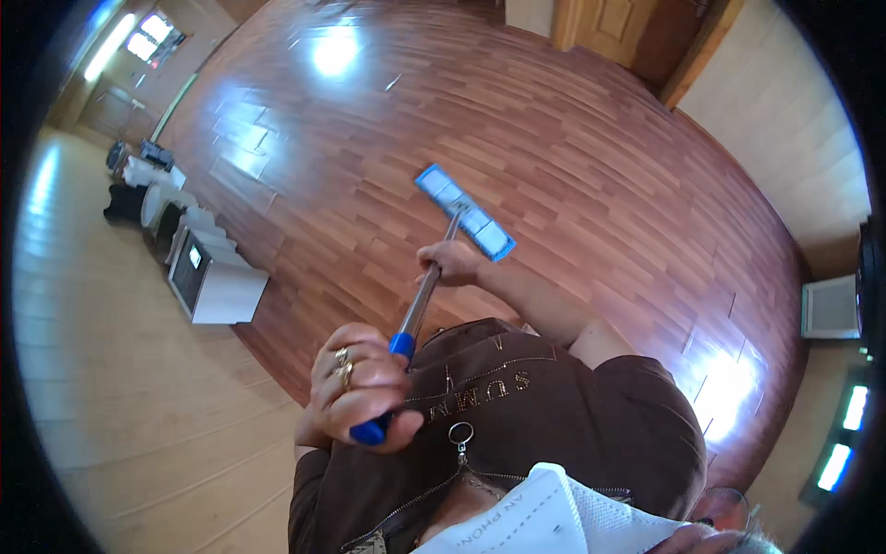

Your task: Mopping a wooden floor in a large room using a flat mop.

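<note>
While a person in a brown zip-front top (591, 415) holds a flat mop (426, 300) in both hands, its blue-and-white head (441, 189) lies on the wood-plank floor (600, 185), out in front of the body and angled across the boards. The left hand (360, 388), wearing gold-coloured rings (344, 372), is nearest the camera, its fingers wrapped around the upper handle between a blue collar (402, 344) and a blue end (371, 431). The right hand (452, 262) sits farther down, its fingers curled around the metal pole. Along the left wall (138, 397) stand a white box-shaped unit (231, 291) and other pale and dark items (161, 203); at upper right is a wooden door (628, 37). Bright reflections shine on the floor.
</note>
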The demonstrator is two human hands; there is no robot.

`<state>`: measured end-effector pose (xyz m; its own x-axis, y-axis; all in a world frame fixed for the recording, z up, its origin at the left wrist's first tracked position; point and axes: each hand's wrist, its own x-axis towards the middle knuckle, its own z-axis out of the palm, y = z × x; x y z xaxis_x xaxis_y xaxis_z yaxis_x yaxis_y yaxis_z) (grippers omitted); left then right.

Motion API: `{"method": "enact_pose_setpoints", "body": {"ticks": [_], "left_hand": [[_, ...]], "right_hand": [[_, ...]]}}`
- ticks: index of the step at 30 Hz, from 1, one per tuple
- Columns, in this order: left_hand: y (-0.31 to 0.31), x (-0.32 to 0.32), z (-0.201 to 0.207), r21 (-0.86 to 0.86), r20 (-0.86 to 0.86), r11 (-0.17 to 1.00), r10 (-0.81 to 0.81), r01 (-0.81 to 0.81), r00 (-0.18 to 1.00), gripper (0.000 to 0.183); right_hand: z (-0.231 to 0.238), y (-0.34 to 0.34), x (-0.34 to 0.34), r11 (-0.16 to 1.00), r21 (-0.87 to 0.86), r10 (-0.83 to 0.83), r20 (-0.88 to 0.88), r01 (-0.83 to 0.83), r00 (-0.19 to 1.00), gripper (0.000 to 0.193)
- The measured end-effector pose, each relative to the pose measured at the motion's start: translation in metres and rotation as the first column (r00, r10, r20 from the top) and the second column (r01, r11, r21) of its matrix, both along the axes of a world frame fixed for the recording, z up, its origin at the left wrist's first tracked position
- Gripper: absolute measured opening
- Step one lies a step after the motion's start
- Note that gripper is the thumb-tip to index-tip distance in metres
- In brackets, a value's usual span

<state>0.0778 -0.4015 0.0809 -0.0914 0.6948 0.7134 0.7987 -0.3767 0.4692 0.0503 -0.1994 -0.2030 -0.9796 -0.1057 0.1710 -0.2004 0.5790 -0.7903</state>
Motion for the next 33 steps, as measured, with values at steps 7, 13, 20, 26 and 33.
{"method": "enact_pose_setpoints", "body": {"ticks": [7, 13, 20, 26, 33], "left_hand": [[-0.031, 0.036, 0.026, -0.009, -0.041, 0.988, 0.156, -0.156, 0.987, 0.041], [-0.041, 0.058, 0.046, -0.147, -0.077, 0.967, 0.199, -0.208, 0.977, 0.043], [-0.074, 0.039, 0.059, -0.113, -0.093, 0.989, 0.085, -0.095, 0.992, 0.045], [-0.076, 0.030, 0.046, -0.097, -0.058, 0.995, -0.012, 0.006, 0.998, 0.041], [-0.009, 0.019, 0.009, 0.036, 0.018, 0.988, -0.152, 0.151, 0.988, 0.038]], "right_hand": [[0.021, -0.080, -0.008, 0.933, -0.093, 0.352, 0.020, -0.349, 0.936, 0.018], [0.016, -0.119, -0.004, 0.849, -0.057, 0.523, -0.047, -0.525, 0.851, 0.012], [0.033, -0.126, 0.009, 0.862, 0.031, 0.506, -0.040, -0.506, 0.861, 0.012], [0.032, -0.094, 0.014, 0.916, 0.069, 0.401, -0.090, -0.396, 0.912, 0.012], [0.008, -0.014, 0.026, 0.987, 0.115, 0.116, -0.058, -0.109, 0.992, 0.010]]}}
